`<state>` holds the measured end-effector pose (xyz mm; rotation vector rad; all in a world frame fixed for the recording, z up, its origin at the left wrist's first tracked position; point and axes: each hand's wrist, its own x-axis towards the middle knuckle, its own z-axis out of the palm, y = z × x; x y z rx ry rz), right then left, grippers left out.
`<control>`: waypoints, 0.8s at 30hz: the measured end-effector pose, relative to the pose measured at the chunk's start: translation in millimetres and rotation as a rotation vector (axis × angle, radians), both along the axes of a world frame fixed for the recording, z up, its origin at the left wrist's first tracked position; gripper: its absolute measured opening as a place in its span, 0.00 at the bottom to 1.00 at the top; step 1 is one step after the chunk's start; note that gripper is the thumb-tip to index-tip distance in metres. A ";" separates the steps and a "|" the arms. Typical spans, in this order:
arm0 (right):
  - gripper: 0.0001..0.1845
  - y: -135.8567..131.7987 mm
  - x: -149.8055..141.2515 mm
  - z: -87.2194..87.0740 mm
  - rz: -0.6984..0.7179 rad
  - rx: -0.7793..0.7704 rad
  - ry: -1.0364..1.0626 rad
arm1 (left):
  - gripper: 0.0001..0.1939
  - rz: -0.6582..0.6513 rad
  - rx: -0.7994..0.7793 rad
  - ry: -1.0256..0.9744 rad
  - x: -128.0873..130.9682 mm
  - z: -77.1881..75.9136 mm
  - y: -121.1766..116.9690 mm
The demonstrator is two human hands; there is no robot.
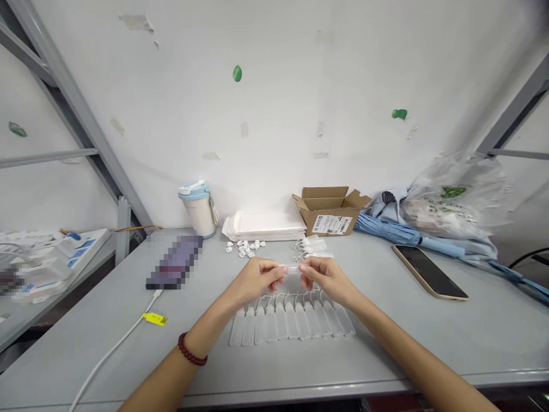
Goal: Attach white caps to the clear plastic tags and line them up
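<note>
My left hand (262, 280) and my right hand (325, 277) meet over the middle of the table, fingertips pinched at either end of a small clear tube-like piece (292, 268). Its exact kind is too small to make out. Just below the hands lies a row of several slim translucent bottles (291, 320), side by side, with thin white cords at their tops. A few similar bottles (314, 243) with cord loops lie behind my right hand. Several small white caps (245, 249) are scattered behind my left hand.
A stack of white flat boxes (263, 225) and an open cardboard box (329, 212) stand by the wall. To the left are a tumbler (198, 212), a pixelated device (175, 263) and a white cable (115, 346). A phone (429, 272), blue umbrella (388, 229) and plastic bag (454, 200) lie right.
</note>
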<state>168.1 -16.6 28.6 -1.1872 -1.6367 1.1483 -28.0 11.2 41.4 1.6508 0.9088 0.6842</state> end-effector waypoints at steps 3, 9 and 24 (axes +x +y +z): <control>0.21 1.9 1.1 -1.2 -0.002 0.010 -0.010 | 0.12 -0.027 0.092 0.013 0.3 4.0 -1.6; 0.19 3.6 0.9 -3.9 -0.031 0.028 -0.021 | 0.13 0.011 0.113 0.013 1.8 -2.5 1.6; 0.14 0.2 0.0 -2.6 -0.048 0.172 0.079 | 0.19 0.051 -0.077 -0.009 2.1 -1.8 1.9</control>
